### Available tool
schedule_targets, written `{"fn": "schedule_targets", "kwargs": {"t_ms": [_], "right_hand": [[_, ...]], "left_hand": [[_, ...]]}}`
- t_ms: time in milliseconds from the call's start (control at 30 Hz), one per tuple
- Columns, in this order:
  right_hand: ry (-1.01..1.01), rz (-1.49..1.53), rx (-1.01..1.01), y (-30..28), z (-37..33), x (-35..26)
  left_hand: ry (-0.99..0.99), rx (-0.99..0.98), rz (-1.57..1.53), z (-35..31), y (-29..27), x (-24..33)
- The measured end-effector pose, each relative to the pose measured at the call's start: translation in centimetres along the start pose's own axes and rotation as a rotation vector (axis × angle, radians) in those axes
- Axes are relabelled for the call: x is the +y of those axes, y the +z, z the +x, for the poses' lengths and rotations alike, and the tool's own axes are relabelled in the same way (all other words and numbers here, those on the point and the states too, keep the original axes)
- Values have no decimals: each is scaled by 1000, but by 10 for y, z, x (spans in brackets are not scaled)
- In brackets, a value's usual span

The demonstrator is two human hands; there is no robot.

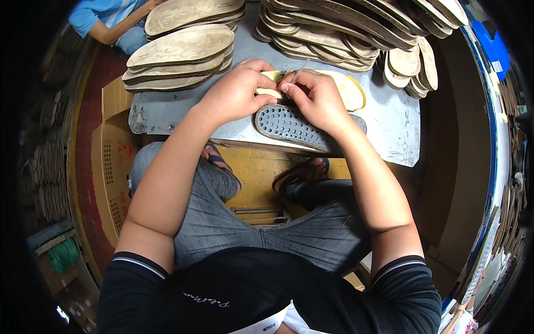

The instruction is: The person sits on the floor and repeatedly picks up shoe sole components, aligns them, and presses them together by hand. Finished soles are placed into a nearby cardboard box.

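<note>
A pale yellow, sole-shaped piece [350, 93] lies on the grey metal table in front of me. My left hand [236, 92] grips its left end, thumb toward me and fingers bent over the far side. In my right hand [317, 100] is a thin, clear pen-like stick [301, 70], pinched between thumb and fingers and tilted up. Its lower tip is hidden by the fingers, close to the yellow piece. On the near side, partly under my right hand, a dark grey shoe sole [289, 123] shows rows of round dimples.
Stacks of pale sole-shaped footbeds stand at the far left [178, 53] and far right [322, 39] of the table [397, 139]. Smaller ones [404, 62] lean beside the right stack. Another person's arm [114, 33] is at the far left. A cardboard box [111, 172] stands left of my legs.
</note>
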State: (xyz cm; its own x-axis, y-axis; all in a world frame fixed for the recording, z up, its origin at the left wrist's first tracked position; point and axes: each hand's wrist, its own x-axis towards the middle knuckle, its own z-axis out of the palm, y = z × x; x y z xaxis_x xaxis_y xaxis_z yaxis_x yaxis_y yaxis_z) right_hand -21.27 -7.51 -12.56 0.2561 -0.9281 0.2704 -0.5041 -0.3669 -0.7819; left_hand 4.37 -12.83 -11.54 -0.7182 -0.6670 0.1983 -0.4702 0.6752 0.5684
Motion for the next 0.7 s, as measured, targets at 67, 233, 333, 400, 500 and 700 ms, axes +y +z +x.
{"fn": "schedule_targets", "kwargs": {"t_ms": [67, 233, 333, 400, 500, 700], "right_hand": [[28, -19, -38, -2, 1, -4], [28, -2, 1, 1, 5, -1], [71, 26, -21, -1, 4, -2], [106, 51, -52, -4, 3, -3], [97, 99, -27, -10, 2, 0], [24, -321, 31, -51, -4, -10]], "left_hand": [[-9, 1, -2, 0, 0, 0], [-11, 9, 16, 0, 1, 3], [-20, 1, 11, 0, 1, 1], [-26, -3, 6, -1, 0, 1], [-41, 6, 6, 1, 0, -1], [57, 150, 61, 2, -6, 12]]}}
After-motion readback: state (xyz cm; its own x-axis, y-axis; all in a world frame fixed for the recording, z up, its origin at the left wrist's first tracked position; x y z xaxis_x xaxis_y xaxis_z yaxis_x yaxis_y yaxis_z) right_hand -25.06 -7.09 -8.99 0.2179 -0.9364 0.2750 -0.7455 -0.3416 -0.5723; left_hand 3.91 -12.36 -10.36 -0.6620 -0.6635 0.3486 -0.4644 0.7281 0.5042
